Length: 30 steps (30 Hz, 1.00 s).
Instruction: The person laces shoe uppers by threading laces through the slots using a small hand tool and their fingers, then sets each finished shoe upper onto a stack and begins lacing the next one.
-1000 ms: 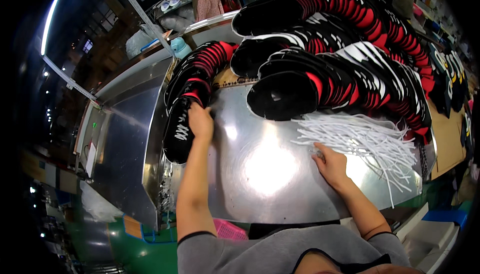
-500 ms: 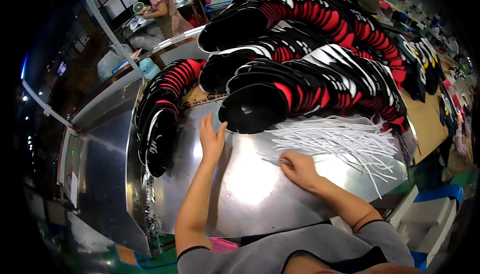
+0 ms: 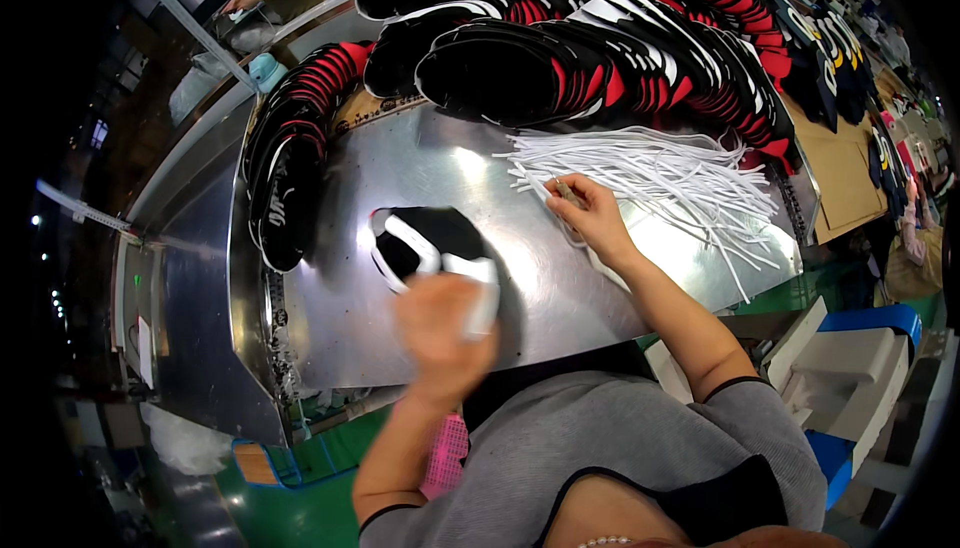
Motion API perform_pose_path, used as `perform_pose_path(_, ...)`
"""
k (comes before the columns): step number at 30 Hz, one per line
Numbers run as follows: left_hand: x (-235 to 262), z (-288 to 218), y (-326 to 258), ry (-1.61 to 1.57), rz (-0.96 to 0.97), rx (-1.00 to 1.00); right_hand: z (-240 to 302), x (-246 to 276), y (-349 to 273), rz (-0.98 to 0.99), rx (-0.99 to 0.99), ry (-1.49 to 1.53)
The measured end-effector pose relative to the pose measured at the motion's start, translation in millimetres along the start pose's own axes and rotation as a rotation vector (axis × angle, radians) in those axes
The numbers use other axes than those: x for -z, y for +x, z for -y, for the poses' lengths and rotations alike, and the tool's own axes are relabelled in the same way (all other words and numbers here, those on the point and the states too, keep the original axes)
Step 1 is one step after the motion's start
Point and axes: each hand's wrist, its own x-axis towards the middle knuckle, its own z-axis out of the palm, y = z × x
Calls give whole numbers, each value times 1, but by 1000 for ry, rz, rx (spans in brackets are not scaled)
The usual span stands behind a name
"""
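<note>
- Gripping a black-and-white shoe upper by its near, white end with the left hand, blurred; over the near part of the metal desk, cannot tell whether touching it.
- Pinching a small, slim object between thumb and fingers of the right hand, beside the left end of the loose white laces; too small to identify.
- Probably light and pliable, easily folded or twisted by a hard squeeze; unlikely to break.
- Best taken by the edge, thumb on one face and fingers on the other, leaving the opening free.
- Likely to slide on smooth metal unless steadied.
- Laces: seemingly limp and tangle-prone, best picked singly by an end.
</note>
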Motion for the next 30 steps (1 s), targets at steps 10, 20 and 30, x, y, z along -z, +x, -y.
perform_pose_path(10,-27,-7,-23,-34,227,91,158,43,-57,-101,664,-142)
perform_pose_path(20,-1,54,7,175,669,164,-10,-46,-95,327,-272,338)
perform_pose_path(30,-38,54,6,-1137,984,1418,-38,-38,-72,106,-143,47)
